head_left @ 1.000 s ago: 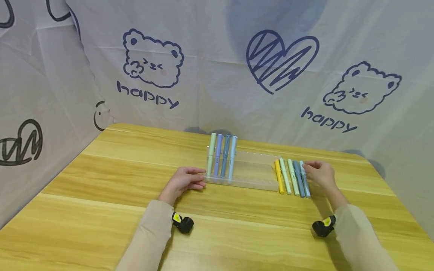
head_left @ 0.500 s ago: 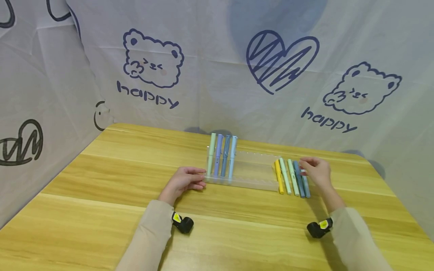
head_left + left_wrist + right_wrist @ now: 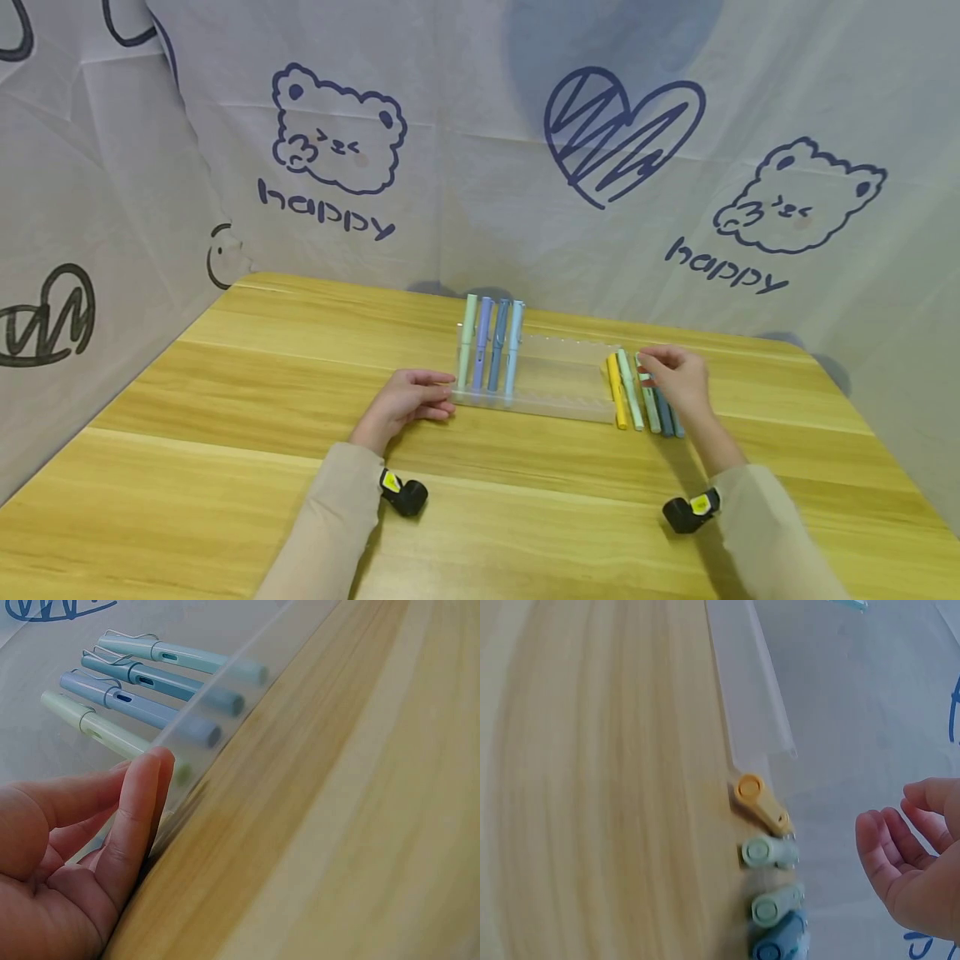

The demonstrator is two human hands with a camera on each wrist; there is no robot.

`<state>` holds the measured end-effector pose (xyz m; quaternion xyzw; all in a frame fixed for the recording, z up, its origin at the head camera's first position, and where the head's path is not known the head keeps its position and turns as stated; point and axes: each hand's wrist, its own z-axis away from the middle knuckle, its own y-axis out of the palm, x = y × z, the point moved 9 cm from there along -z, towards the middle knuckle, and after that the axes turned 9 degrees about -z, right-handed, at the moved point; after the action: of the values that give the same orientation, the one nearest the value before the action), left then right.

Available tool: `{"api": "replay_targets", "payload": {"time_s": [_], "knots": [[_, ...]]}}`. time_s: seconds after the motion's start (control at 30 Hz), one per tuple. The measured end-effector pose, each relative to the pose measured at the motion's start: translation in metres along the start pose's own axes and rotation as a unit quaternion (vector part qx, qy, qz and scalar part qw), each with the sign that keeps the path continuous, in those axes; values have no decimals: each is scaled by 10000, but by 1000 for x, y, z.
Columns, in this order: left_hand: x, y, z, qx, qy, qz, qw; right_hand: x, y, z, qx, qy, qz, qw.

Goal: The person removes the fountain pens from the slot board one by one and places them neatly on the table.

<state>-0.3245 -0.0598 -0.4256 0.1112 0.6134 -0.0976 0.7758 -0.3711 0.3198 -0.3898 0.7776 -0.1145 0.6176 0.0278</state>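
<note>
Hovering loosely parted and empty, the fingers of the right hand (image 3: pixel 678 379) hang above a green pen (image 3: pixel 651 410); farther left lie the yellow pen (image 3: pixel 617 392), then the clear rack (image 3: pixel 562 408), pinched by the left hand (image 3: pixel 405 400). Best grasp one pen mid-barrel, rack steady.

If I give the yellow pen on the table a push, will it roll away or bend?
The yellow pen might roll a little, since its end looks round, but the clear rack on one side and a pale green pen on the other could stop it. It probably won't bend, because its straight body looks stiff. It's slim, so likely light.
</note>
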Motion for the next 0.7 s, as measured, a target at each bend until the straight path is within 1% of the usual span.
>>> {"api": "replay_targets", "payload": {"time_s": [0.1,0.13,0.17,0.23,0.33,0.43,0.5,0.57,0.63,0.67,0.7], "knots": [[0,0,0,-15,-15,2,10000,5,9,5,126,87,-74,9999],[0,0,0,-17,-12,-2,10000,9,13,7,206,78,-141,9997],[0,0,0,-8,8,-21,10000,10,16,8,196,50,-161,9997],[0,-1,1,-21,-4,-28,10000,16,23,12,388,-30,-449,9982],[0,-1,1,-6,5,-42,10000,14,32,10,499,-198,-630,9966],[0,0,1,20,9,-38,10000,9,40,9,496,-227,-710,9960],[0,0,1,31,20,-27,10000,6,45,9,435,-197,-632,9969],[-1,0,1,45,28,-14,10000,14,52,14,583,-176,-770,9952],[0,0,1,47,22,-6,10000,29,61,23,711,-189,-855,9936],[0,0,1,47,18,-6,10000,33,64,26,663,-183,-821,9943],[0,0,1,46,16,-6,10000,42,68,30,705,-203,-814,9940]]}}
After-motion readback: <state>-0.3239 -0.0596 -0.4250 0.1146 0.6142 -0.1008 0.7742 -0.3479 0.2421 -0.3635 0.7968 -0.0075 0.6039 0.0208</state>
